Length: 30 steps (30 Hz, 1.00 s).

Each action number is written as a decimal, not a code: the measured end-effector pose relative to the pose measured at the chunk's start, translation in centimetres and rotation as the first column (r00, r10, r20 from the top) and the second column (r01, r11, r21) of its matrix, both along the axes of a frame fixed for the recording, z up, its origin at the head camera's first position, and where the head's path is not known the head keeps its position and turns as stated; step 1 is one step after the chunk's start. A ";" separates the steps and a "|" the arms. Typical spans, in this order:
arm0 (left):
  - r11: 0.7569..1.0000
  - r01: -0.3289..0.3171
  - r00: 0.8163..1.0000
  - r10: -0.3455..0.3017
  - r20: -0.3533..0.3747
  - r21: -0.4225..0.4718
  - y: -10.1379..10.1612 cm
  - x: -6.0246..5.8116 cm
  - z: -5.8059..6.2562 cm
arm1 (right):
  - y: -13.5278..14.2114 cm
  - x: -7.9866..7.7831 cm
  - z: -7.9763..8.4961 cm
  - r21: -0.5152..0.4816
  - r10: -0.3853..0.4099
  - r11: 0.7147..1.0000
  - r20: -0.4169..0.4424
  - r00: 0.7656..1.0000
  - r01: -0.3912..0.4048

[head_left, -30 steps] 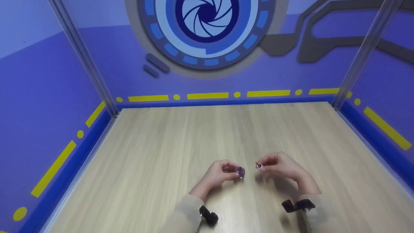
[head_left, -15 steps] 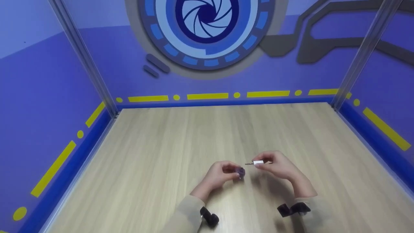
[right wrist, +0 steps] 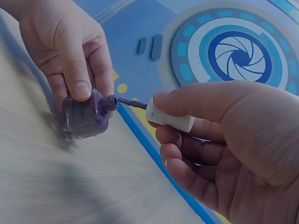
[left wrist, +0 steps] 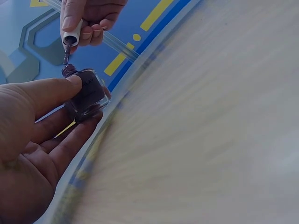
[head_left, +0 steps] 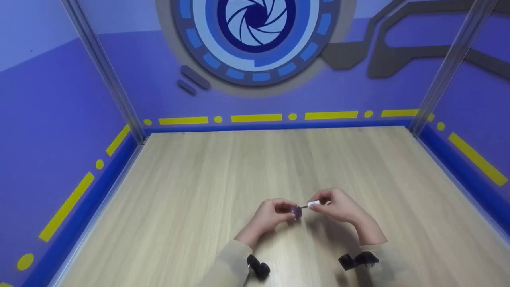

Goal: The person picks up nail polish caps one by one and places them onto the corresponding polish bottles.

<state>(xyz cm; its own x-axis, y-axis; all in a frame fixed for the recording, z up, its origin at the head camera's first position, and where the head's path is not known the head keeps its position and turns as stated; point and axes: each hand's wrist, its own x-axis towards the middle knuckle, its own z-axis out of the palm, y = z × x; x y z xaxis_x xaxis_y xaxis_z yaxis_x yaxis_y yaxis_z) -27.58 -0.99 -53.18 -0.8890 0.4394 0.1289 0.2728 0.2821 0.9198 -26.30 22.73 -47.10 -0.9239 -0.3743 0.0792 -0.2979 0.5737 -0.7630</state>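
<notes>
A glass nail polish bottle (left wrist: 88, 95), filled with dark purple polish, is pinched between the thumb and fingers of my left hand (head_left: 267, 215). Its threaded neck (right wrist: 109, 103) is uncapped and tilted toward the other hand. My right hand (head_left: 338, 205) grips the white brush cap (right wrist: 169, 116) between thumb and fingers. From the cap a polish-coated brush (right wrist: 133, 103) points at the bottle, its tip right at the neck opening. Both hands are held over the table, close together.
The wood-grain table (head_left: 207, 171) spreads out around both hands. Blue-purple panels with yellow dashes (head_left: 256, 118) enclose its back and sides. Black wrist straps (head_left: 258, 267) sit on both sleeves.
My right hand has turned the cap so the brush points left, then moved left and slightly down until the brush tip meets the bottle neck. The left hand stays nearly still.
</notes>
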 end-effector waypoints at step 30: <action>0.998 0.033 0.997 -0.037 -0.072 -0.047 0.2 0.1 0.0 | -2.2 0.5 -0.7 0.058 0.009 0.998 -0.031 0.999 -0.007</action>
